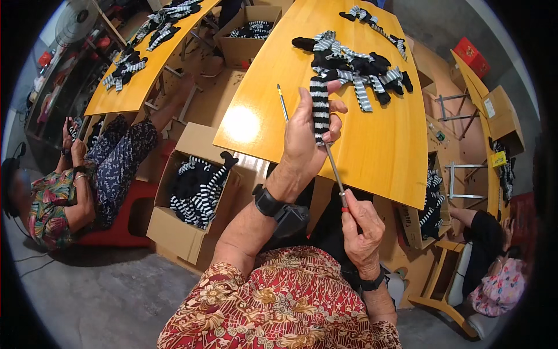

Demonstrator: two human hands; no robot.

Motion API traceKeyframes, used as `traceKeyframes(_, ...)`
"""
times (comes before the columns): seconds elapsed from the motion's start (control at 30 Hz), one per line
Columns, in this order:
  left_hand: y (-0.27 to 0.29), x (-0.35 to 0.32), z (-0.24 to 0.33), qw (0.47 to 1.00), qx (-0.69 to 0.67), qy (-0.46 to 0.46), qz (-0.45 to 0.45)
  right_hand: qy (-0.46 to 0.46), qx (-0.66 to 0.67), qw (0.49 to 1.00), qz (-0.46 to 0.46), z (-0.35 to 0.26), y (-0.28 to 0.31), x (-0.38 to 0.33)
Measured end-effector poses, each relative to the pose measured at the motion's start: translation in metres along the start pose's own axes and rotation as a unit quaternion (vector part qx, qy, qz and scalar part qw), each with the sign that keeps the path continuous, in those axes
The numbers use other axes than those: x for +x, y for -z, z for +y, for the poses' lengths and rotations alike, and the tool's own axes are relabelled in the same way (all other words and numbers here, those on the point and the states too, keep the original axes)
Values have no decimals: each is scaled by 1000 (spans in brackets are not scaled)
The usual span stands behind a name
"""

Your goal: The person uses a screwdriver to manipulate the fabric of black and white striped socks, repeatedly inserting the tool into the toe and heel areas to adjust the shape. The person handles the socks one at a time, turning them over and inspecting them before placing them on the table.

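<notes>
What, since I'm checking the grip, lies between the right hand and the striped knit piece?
The head view shows a metal rod between the right hand and the striped knit piece.

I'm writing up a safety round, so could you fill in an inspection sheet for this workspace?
Surface: yellow table, glare near its left edge.
Work items: striped knit piece in hand; pile of black, grey and striped pieces on the table.
Clutter: pen-like stick on the table; open carton of striped pieces at left.
Hands: left hand holds the knit piece; right hand grips a red-handled metal rod reaching it.
Cables: dark cables on the floor, lower left.
Surroundings: seated people left and right.
</notes>
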State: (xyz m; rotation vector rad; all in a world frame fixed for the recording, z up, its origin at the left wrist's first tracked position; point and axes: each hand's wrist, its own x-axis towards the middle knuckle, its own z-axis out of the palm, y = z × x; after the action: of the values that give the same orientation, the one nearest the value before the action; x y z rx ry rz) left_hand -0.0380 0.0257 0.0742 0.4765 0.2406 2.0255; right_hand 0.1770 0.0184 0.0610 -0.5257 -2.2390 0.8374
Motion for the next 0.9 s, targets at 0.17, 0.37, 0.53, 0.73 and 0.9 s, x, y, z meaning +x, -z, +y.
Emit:
traceKeyframes(0.17,-3,-3,-8,983,-179,10,47,-49,-7,999,11,-1,-2,4)
traceKeyframes(0.37,0,-5,-10,981,-167,-3,94,-284,315,903,-68,-1,0,-7)
traceKeyframes(0.53,-3,-1,-13,985,-161,-29,54,-278,342,896,-48,-1,-7,-17)
traceKeyframes(0.73,-6,-5,-18,986,-156,-16,50,-265,362,893,-35,2,-11,-8)
traceKeyframes(0.9,-16,-7,-17,999,-45,-6,24,-245,384,889,-40,5,-9,-5)
